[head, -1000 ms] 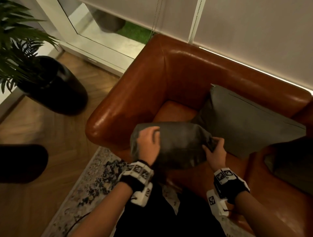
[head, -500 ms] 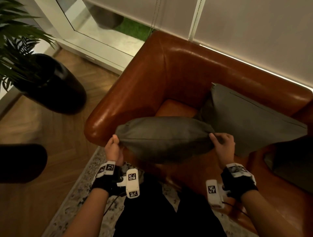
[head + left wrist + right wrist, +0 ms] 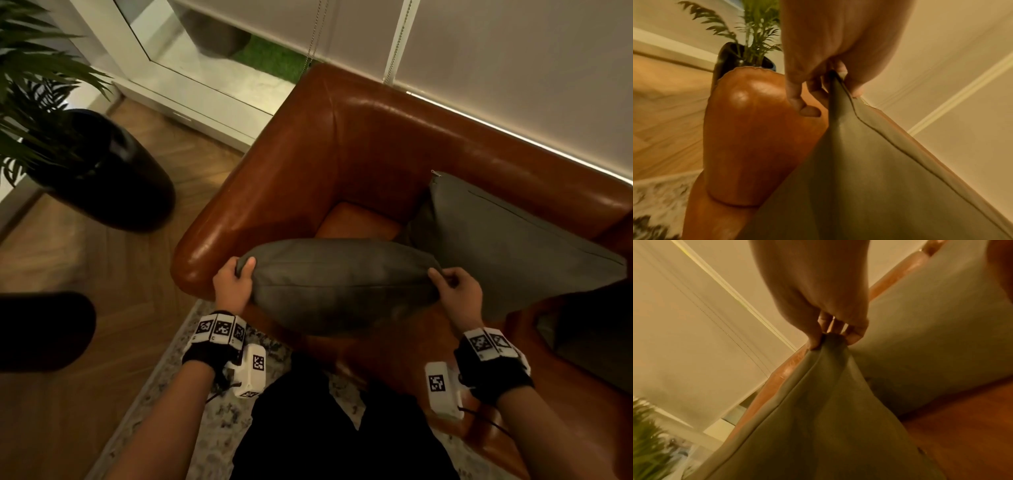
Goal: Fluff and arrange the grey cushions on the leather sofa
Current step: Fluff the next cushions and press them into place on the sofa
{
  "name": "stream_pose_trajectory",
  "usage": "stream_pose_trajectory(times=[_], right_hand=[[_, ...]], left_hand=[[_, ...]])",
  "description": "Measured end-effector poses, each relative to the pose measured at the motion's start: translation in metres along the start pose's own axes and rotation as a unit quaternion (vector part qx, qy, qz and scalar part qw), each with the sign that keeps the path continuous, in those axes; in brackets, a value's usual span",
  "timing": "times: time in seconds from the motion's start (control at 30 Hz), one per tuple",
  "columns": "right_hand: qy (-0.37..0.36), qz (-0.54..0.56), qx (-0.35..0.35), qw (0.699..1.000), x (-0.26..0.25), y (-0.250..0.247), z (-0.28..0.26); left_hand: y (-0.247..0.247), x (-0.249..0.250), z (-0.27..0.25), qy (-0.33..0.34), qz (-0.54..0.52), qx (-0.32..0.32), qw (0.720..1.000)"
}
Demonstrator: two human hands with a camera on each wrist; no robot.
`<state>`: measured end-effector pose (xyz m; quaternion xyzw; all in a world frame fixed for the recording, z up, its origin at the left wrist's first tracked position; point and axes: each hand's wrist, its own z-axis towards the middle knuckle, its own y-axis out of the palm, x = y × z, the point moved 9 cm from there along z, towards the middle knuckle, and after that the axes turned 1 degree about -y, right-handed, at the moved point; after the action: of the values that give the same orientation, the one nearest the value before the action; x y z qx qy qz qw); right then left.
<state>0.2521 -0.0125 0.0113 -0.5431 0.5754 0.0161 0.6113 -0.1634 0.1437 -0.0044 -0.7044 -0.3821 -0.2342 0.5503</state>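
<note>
I am holding a grey cushion (image 3: 342, 284) up in front of me, over the front edge of the brown leather sofa (image 3: 342, 144). It is puffy and lies long from side to side. My left hand (image 3: 233, 284) pinches its left corner, with my thumb on top and my fingers curled under. In the left wrist view my fingers (image 3: 797, 91) are closed on the pointy corner of the cloth. My right hand (image 3: 457, 289) pinches the right corner the same way, and in the right wrist view my fingertips (image 3: 813, 340) bunch the cloth tight. So both hands are closed on the cushion. At about 2 o'clock from it, a second grey cushion (image 3: 507, 240) leans against the sofa back, and its near edge is just beside my right hand. At about 3 o'clock, at the edge of the view, there is another dark soft thing (image 3: 589, 329) on the seat, but I cannot tell what it is. The fat round sofa arm (image 3: 246, 205) is at 10 o'clock, close to my left hand. Past it, at 9 to 10 o'clock, a big black pot (image 3: 113, 178) with a green plant (image 3: 30, 96) stands on the wood floor (image 3: 61, 411). A speckled rug (image 3: 178, 411) lies under me at 6 o'clock. Pale blinds (image 3: 513, 61) hang behind the sofa at 12 o'clock.
</note>
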Motion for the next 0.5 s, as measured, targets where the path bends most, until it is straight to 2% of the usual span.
stream_pose_trajectory(times=[0.07, 0.2, 0.23, 0.3, 0.37, 0.4, 0.5], right_hand=[[-0.005, -0.045, 0.016, 0.999, -0.003, 0.0, 0.002], [-0.109, -0.23, -0.023, 0.967, -0.025, 0.025, -0.006], [-0.125, -0.229, -0.028, 0.965, -0.028, 0.027, -0.009], [-0.128, -0.138, -0.035, 0.981, -0.029, 0.02, -0.011], [-0.068, -0.007, -0.052, 0.996, -0.015, 0.009, -0.007], [-0.041, 0.02, -0.05, 0.998, -0.008, 0.003, -0.004], [0.007, -0.001, -0.058, 0.998, 0.01, -0.003, 0.001]], left_hand=[[0.006, 0.005, -0.001, 0.005, 0.001, -0.015, 1.0], [0.013, 0.009, -0.008, 0.02, 0.011, -0.004, 1.0], [0.011, 0.006, -0.008, 0.019, 0.015, 0.006, 1.0], [0.005, -0.001, -0.008, 0.004, 0.017, 0.022, 1.0], [-0.002, -0.01, -0.006, -0.024, 0.027, 0.029, 0.999], [-0.004, -0.014, -0.005, -0.033, 0.034, 0.031, 0.998], [-0.005, -0.018, -0.003, -0.036, 0.037, 0.025, 0.998]])
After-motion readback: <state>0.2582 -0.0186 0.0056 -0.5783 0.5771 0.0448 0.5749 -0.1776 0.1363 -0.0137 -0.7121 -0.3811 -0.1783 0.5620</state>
